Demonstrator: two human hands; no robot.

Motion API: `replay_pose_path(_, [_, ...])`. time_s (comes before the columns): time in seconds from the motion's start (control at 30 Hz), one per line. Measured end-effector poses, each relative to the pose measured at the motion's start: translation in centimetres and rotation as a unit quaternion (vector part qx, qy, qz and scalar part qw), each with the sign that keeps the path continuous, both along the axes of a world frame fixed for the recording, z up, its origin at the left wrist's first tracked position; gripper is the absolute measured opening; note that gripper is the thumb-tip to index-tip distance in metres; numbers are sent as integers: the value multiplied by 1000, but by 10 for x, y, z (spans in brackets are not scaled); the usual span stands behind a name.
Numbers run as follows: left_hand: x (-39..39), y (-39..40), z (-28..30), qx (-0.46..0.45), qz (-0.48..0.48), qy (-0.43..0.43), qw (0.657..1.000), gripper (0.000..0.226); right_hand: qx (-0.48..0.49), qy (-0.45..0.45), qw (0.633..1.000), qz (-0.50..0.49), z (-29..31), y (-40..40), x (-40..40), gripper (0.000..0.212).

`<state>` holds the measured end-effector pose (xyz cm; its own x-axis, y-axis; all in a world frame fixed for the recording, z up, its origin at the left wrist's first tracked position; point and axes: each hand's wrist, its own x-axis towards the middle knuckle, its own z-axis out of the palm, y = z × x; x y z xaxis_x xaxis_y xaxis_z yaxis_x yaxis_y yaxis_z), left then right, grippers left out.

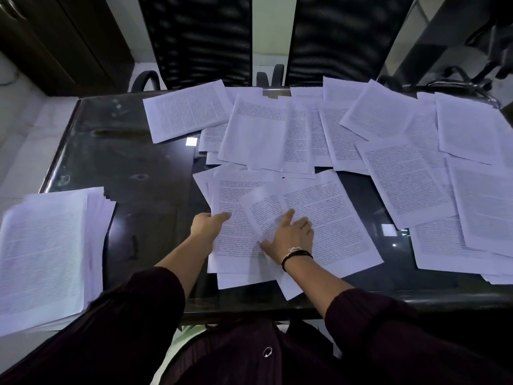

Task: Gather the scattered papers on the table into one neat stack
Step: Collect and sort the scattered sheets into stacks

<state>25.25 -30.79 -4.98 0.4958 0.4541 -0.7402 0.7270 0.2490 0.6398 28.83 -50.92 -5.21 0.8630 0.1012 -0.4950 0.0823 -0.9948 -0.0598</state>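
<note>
Printed white sheets lie scattered over a dark glossy table [125, 162]. A rough stack of papers [47, 251] sits at the near left corner. Several overlapping sheets [238, 207] lie in front of me. My left hand [206, 225] holds their left edge, thumb on top and fingers hidden underneath. My right hand [291, 234] lies with spread fingers on a tilted, blurred sheet [263, 204] atop that small pile. More loose sheets [402, 176] cover the far middle and the right side, and one separate sheet [186, 112] lies at the far left.
Two black mesh office chairs [200, 37] stand behind the far edge of the table. A dark cabinet [61, 37] is at the back left. Bare dark tabletop shows between the left stack and the sheets in front of me.
</note>
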Motion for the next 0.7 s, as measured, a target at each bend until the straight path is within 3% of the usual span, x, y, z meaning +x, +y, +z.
replay_pose_path(0.13, [-3, -1, -5, -12, 6, -17, 1000, 38, 16, -40, 998, 53, 10, 9, 12, 90])
replay_pose_path(0.23, [-7, -3, -8, -3, -11, -25, 1000, 35, 20, -29, 998, 42, 15, 13, 15, 101])
replay_pose_path(0.37, [-12, -9, -10, -90, -9, -44, 995, 22, 9, -27, 996, 85, 6, 30, -9, 104])
replay_pose_path(0.5, [-15, -11, -15, -83, 3, -50, 995, 26, 165, -20, 984, 67, 14, 37, -13, 76])
replay_pose_path(0.57, [-16, -9, -17, -75, 6, -35, 997, 29, 183, -93, 979, 10, 16, 20, 5, 70])
replay_pose_path(0.63, [-16, -9, -18, -80, 9, -28, 996, 31, 125, -133, 980, -76, 9, -11, 25, 87])
replay_pose_path(0.7, [-16, -10, -17, -79, 7, -30, 996, 32, 60, -92, 982, -152, -1, -36, 36, 111])
